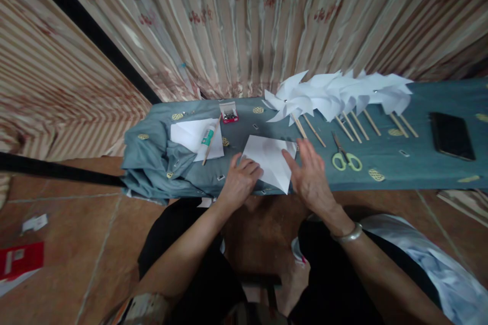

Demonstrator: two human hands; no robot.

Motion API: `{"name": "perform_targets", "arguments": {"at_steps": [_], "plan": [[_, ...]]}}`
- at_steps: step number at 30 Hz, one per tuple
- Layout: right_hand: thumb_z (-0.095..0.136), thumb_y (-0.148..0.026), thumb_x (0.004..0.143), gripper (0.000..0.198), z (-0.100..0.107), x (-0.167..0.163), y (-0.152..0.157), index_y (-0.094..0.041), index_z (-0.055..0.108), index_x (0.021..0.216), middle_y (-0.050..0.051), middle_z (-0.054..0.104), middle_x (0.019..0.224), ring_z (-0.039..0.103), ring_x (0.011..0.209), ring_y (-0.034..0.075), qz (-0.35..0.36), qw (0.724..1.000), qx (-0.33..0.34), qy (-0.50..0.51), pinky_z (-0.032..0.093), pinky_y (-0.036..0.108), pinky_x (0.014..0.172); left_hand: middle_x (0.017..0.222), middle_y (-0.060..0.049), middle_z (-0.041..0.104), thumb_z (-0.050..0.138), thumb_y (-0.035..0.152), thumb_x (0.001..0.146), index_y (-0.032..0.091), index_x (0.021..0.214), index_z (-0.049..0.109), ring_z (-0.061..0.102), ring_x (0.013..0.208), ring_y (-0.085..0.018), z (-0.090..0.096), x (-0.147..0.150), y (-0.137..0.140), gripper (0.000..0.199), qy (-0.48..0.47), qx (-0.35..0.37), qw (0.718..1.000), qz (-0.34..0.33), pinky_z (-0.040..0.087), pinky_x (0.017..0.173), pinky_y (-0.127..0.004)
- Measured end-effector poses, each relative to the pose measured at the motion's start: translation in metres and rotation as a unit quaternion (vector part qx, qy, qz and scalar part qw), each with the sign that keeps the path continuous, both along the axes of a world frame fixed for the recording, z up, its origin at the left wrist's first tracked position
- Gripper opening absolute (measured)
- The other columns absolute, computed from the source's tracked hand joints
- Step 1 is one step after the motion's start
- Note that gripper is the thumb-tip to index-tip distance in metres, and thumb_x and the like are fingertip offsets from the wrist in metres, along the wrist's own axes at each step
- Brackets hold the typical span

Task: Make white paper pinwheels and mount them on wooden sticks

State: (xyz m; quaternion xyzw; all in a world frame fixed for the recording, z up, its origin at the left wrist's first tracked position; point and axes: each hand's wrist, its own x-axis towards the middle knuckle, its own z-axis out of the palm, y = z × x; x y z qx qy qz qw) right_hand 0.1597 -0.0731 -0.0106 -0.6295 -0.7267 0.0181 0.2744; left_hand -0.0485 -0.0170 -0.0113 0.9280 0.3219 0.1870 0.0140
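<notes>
A white sheet of paper lies at an angle near the front edge of the cloth-covered bench, one corner pointing toward me. My left hand rests on its left side, fingers curled together and pressing it down. Over the right edge is my right hand, its fingers stretched out and its thumb apart, touching the paper. Light green scissors lie to the right of that hand. On the left, a glue stick and a thin wooden stick rest on more white paper.
White paper pinwheels on wooden sticks lie in a row along the back. A small red and white box of dark metal pieces stands open at the back. A black phone is far right. Curtains hang behind the bench.
</notes>
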Motion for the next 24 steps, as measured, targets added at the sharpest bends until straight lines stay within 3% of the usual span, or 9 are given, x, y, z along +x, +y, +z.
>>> {"name": "perform_targets", "arguments": {"at_steps": [2, 6, 8, 12, 19, 22, 24], "plan": [[0.041, -0.003, 0.088, 0.051, 0.001, 0.002, -0.003, -0.029, 0.053, 0.131, 0.007, 0.031, 0.157, 0.016, 0.148, 0.03, 0.05, 0.998, -0.02, -0.042, 0.024, 0.061, 0.113, 0.1, -0.005, 0.071, 0.052, 0.019, 0.092, 0.021, 0.098, 0.067, 0.06, 0.103, -0.02, -0.001, -0.003, 0.0, 0.016, -0.001, -0.002, 1.0, -0.011, 0.037, 0.106, -0.047], [0.046, -0.009, 0.087, 0.039, -0.003, 0.009, -0.009, -0.026, 0.062, 0.119, 0.007, 0.04, 0.152, 0.018, 0.148, 0.03, 0.106, 0.993, -0.036, -0.036, 0.018, 0.062, 0.115, 0.108, -0.008, 0.071, 0.054, 0.017, 0.09, 0.017, 0.106, 0.067, 0.061, 0.108, -0.022, -0.006, -0.012, -0.004, 0.021, -0.03, -0.038, 0.998, -0.045, 0.05, 0.093, -0.039], [0.048, -0.014, 0.088, 0.032, -0.005, 0.015, -0.011, -0.024, 0.067, 0.112, 0.008, 0.049, 0.146, 0.03, 0.143, 0.029, 0.129, 0.991, -0.039, -0.004, 0.022, 0.06, 0.115, 0.109, -0.008, 0.071, 0.054, 0.015, 0.09, 0.016, 0.107, 0.067, 0.061, 0.108, -0.021, -0.009, -0.016, -0.007, 0.022, -0.061, -0.076, 0.994, -0.052, 0.052, 0.092, -0.037], [0.048, -0.023, 0.091, 0.026, -0.005, 0.024, -0.008, -0.024, 0.07, 0.104, 0.009, 0.068, 0.123, 0.06, 0.119, 0.025, 0.158, 0.976, -0.095, 0.117, 0.042, 0.05, 0.105, 0.109, -0.01, 0.07, 0.054, 0.013, 0.089, 0.014, 0.106, 0.068, 0.06, 0.109, -0.021, -0.008, -0.022, -0.01, 0.023, -0.11, -0.144, 0.982, -0.059, 0.052, 0.094, -0.038], [0.062, -0.042, 0.085, 0.024, -0.004, 0.023, 0.013, -0.022, 0.073, 0.092, 0.005, 0.074, 0.093, 0.068, 0.086, 0.022, 0.07, 0.945, -0.183, 0.263, 0.053, 0.035, 0.08, 0.107, -0.01, 0.07, 0.052, 0.033, 0.093, 0.015, 0.096, 0.072, 0.06, 0.099, -0.022, 0.005, -0.017, -0.012, 0.027, -0.127, -0.213, 0.968, -0.029, 0.051, 0.09, -0.039], [0.063, -0.046, 0.082, 0.027, -0.006, 0.021, 0.019, -0.021, 0.073, 0.085, 0.002, 0.072, 0.077, 0.064, 0.069, 0.019, 0.03, 0.94, -0.2, 0.275, 0.049, 0.029, 0.063, 0.104, -0.01, 0.07, 0.048, 0.031, 0.095, 0.013, 0.098, 0.07, 0.061, 0.097, -0.022, 0.002, -0.016, -0.012, 0.028, -0.149, -0.234, 0.961, 0.015, 0.052, 0.088, -0.037], [0.063, -0.046, 0.081, 0.027, -0.006, 0.019, 0.021, -0.021, 0.073, 0.085, 0.001, 0.07, 0.072, 0.061, 0.064, 0.017, 0.009, 0.941, -0.202, 0.271, 0.045, 0.027, 0.057, 0.101, -0.011, 0.07, 0.05, 0.031, 0.094, 0.012, 0.109, 0.066, 0.063, 0.093, -0.022, 0.0, -0.016, -0.012, 0.029, -0.157, -0.245, 0.955, 0.052, 0.053, 0.085, -0.037]]}}
